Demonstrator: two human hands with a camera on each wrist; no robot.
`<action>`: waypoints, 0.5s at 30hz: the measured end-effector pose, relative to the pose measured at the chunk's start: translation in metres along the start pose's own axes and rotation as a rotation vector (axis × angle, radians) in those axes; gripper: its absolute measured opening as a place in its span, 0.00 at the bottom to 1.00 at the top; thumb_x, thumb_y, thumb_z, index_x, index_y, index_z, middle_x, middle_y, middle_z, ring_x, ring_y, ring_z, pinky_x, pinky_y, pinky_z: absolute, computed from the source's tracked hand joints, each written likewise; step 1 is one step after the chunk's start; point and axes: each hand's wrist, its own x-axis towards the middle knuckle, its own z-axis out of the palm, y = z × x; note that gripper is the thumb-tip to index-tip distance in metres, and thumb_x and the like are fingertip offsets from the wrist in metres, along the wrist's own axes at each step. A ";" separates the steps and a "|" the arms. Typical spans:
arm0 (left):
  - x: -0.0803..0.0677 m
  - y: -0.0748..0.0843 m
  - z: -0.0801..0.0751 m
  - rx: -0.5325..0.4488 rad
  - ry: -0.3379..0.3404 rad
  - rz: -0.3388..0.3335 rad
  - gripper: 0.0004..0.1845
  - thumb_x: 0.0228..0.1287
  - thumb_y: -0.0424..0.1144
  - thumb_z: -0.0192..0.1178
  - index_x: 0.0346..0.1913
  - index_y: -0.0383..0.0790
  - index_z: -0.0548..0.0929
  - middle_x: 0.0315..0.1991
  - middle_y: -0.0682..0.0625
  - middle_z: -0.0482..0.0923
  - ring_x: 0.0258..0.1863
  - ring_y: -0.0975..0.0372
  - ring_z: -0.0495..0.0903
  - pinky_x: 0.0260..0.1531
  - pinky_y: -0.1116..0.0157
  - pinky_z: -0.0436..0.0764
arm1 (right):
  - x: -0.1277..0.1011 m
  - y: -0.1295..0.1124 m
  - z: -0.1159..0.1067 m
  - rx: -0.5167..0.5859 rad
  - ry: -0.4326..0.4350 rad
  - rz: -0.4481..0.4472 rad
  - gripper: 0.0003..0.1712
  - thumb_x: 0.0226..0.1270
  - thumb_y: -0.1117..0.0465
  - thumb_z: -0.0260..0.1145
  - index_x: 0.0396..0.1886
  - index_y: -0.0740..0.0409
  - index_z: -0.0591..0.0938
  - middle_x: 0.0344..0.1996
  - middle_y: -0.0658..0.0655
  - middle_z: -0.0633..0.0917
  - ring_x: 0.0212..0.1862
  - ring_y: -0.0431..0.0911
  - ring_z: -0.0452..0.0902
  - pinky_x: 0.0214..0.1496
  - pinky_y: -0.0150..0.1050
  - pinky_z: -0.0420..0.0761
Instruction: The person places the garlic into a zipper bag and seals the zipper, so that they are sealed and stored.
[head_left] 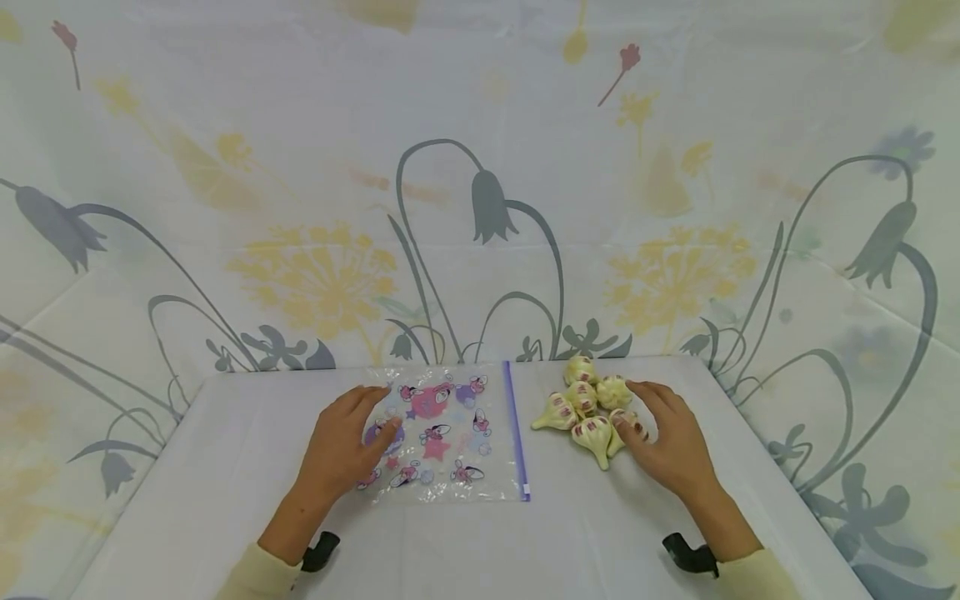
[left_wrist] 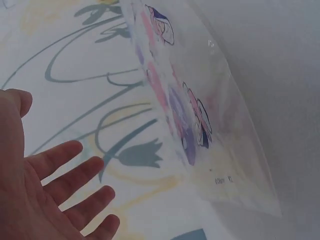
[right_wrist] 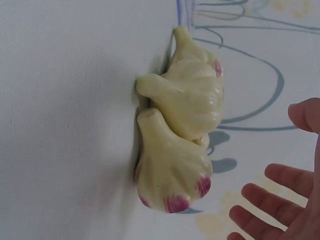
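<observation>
A clear zip bag [head_left: 457, 433] printed with pink and purple cartoon figures lies flat on the table, its purple slider edge on the right. Over the bag's left side hovers my left hand [head_left: 341, 442], fingers spread and holding nothing; the left wrist view shows the bag [left_wrist: 200, 100] beyond the fingertips. Right of the bag sits a cluster of several garlic bulbs [head_left: 592, 433], cream with purple-red patches. My right hand [head_left: 671, 437] is at the cluster's right side, palm toward it, with nothing gripped. In the right wrist view the garlic bulbs [right_wrist: 172, 162] lie beyond its relaxed fingers.
A white cloth covers the table [head_left: 577, 542]. Behind it hangs a backdrop [head_left: 480, 100] with grey bellflowers and yellow blossoms, meeting the table's far edge. Dark wrist mounts [head_left: 688, 554] sit near both sleeves.
</observation>
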 end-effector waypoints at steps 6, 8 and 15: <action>-0.002 0.014 0.006 0.002 -0.008 0.044 0.27 0.68 0.48 0.72 0.66 0.40 0.83 0.62 0.43 0.82 0.66 0.44 0.79 0.66 0.40 0.75 | -0.002 -0.012 0.004 0.029 0.016 -0.020 0.33 0.61 0.63 0.77 0.67 0.64 0.81 0.62 0.67 0.82 0.64 0.67 0.76 0.62 0.69 0.72; -0.002 0.019 0.007 -0.003 -0.008 0.055 0.27 0.68 0.48 0.72 0.65 0.41 0.84 0.61 0.45 0.83 0.66 0.45 0.79 0.66 0.40 0.76 | -0.002 -0.015 0.006 0.039 0.029 -0.036 0.32 0.60 0.64 0.78 0.65 0.64 0.82 0.61 0.66 0.83 0.63 0.67 0.77 0.61 0.68 0.73; -0.003 0.029 0.015 -0.019 -0.038 0.086 0.26 0.67 0.49 0.72 0.64 0.41 0.85 0.60 0.47 0.83 0.63 0.48 0.81 0.65 0.43 0.77 | -0.003 -0.023 0.014 0.056 0.021 -0.080 0.31 0.60 0.63 0.78 0.64 0.63 0.83 0.61 0.65 0.83 0.63 0.65 0.77 0.58 0.66 0.76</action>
